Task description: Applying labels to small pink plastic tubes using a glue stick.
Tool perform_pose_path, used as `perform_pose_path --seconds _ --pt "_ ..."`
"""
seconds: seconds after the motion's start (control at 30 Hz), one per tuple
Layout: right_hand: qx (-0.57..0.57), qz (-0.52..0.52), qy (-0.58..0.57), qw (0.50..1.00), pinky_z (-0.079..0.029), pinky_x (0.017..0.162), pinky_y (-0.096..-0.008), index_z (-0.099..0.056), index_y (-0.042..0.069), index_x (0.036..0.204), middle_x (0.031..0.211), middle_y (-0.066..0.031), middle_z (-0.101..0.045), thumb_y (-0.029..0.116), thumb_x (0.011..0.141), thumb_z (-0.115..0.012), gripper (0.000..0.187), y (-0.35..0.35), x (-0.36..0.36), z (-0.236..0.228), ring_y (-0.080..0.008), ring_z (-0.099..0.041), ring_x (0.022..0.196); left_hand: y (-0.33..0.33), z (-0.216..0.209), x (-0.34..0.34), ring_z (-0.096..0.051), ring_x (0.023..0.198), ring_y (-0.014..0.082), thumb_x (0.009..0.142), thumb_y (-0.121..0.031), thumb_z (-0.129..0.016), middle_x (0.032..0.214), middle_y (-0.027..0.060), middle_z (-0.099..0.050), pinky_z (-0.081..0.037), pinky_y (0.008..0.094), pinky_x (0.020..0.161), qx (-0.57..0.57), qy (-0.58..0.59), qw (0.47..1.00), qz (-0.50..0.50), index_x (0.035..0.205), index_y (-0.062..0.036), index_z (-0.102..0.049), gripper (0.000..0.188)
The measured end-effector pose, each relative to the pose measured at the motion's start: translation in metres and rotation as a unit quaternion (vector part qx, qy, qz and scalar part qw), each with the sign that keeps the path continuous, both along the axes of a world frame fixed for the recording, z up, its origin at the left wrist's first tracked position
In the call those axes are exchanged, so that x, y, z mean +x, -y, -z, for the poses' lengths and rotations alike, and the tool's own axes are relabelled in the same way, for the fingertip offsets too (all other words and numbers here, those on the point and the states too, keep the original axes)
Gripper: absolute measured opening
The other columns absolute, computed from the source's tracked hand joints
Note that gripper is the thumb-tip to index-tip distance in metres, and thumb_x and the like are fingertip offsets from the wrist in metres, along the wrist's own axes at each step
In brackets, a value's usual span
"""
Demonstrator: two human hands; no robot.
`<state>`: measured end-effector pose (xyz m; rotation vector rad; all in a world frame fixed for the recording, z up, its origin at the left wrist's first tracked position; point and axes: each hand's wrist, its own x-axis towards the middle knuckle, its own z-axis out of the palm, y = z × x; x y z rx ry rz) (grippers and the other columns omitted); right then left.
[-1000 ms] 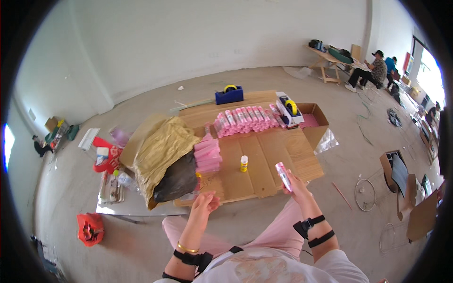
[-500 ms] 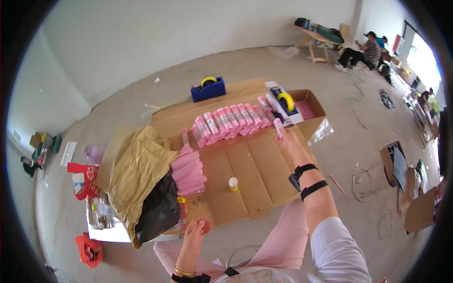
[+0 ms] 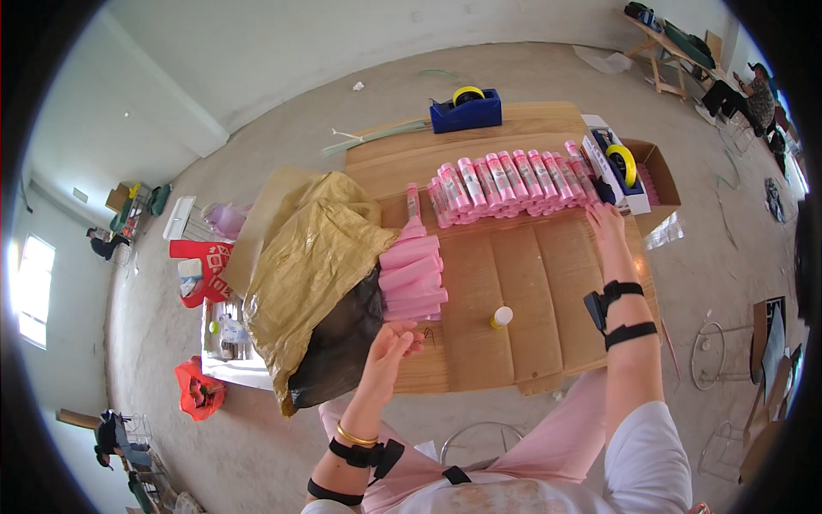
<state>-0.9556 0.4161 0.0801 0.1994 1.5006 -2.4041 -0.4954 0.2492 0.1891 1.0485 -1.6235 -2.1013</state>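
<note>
My right hand (image 3: 606, 223) reaches to the right end of a stack of pink printed rolls (image 3: 505, 184), fingers stretched and slightly apart. Its fingertips are close to the end rolls; I cannot tell whether they touch. My left hand (image 3: 394, 344) hovers over the near table edge, fingers loosely curled together with nothing visible in them. Beside it lies a pile of plain pink rolls (image 3: 413, 278), partly under a gold and black plastic bag (image 3: 312, 248). A single printed roll (image 3: 413, 202) stands out behind that pile. Between my hands is a small white-capped yellow bottle (image 3: 502, 317).
Flattened cardboard (image 3: 531, 283) covers part of the wooden table (image 3: 377, 163). A blue tape dispenser (image 3: 467, 113) stands at the back. Another with yellow tape (image 3: 622, 164) sits in a white box, beside an open carton (image 3: 664, 184). Red bags (image 3: 200, 390) lie at left.
The printed roll that my right hand held is no longer in its fingers; the hand is now by the stack's end. My left hand has come up beside the plain rolls. The view has turned left.
</note>
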Motion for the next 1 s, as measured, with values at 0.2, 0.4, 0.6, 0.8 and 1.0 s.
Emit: perform_pose_path --seconds 0.2,0.4,0.6,0.8,1.0 --pt "0.025 -0.086 -0.027 0.996 -0.051 0.076 -0.0275 -0.052 0.004 0.112 0.092 -0.0035 -0.056 0.013 0.085 -0.062 0.031 -0.077 0.059 -0.005 -0.0162 -0.059 0.083 -0.034 0.023 0.032 -0.057 0.088 0.0122 0.093 -0.017 -0.051 0.100 0.0056 -0.059 -0.043 0.0253 0.080 0.000 -0.044 0.999 0.029 0.114 -0.0044 -0.051 0.025" --pt "0.089 -0.092 0.000 0.992 -0.046 0.067 -0.0240 -0.058 0.011 0.102 0.087 0.0015 -0.056 0.018 0.086 -0.063 0.018 -0.177 0.142 -0.011 -0.0103 -0.055 0.077 -0.063 0.032 0.094 -0.057 0.089 0.0126 0.093 -0.019 -0.052 0.098 0.0053 -0.059 -0.045 0.0257 0.080 -0.027 -0.017 0.998 0.050 0.114 -0.0040 -0.050 0.026" --pt "0.141 -0.051 0.030 0.988 -0.042 0.046 -0.0225 -0.057 0.013 0.094 0.071 0.0029 -0.054 0.020 0.086 -0.062 0.012 -0.259 0.209 0.010 -0.0094 -0.052 0.058 -0.071 0.007 0.157 -0.061 0.078 0.0162 0.089 -0.019 -0.057 0.091 0.0072 -0.061 -0.049 0.0290 0.069 -0.278 0.057 0.957 0.052 0.109 -0.0042 -0.053 0.025" --pt "0.219 -0.063 0.062 0.972 -0.039 0.041 -0.0226 -0.055 0.012 0.091 0.061 0.0029 -0.048 0.023 0.085 -0.060 0.013 -0.301 0.250 0.046 -0.0091 -0.049 0.050 -0.073 -0.020 0.221 -0.062 0.076 0.0216 0.085 -0.020 -0.059 0.091 0.0092 -0.062 -0.048 0.0319 0.068 -0.434 0.103 0.895 -0.011 0.106 -0.0051 -0.054 0.026" --pt "0.199 -0.147 0.065 0.967 -0.040 0.043 -0.0250 -0.053 0.010 0.091 0.064 0.0014 -0.053 0.023 0.087 -0.055 0.014 -0.321 0.264 0.065 -0.0131 -0.052 0.052 -0.073 -0.033 0.276 -0.062 0.076 0.0201 0.085 -0.019 -0.059 0.086 0.0073 -0.062 -0.048 0.0334 0.069 -0.457 0.082 0.879 -0.104 0.104 -0.0063 -0.055 0.023"
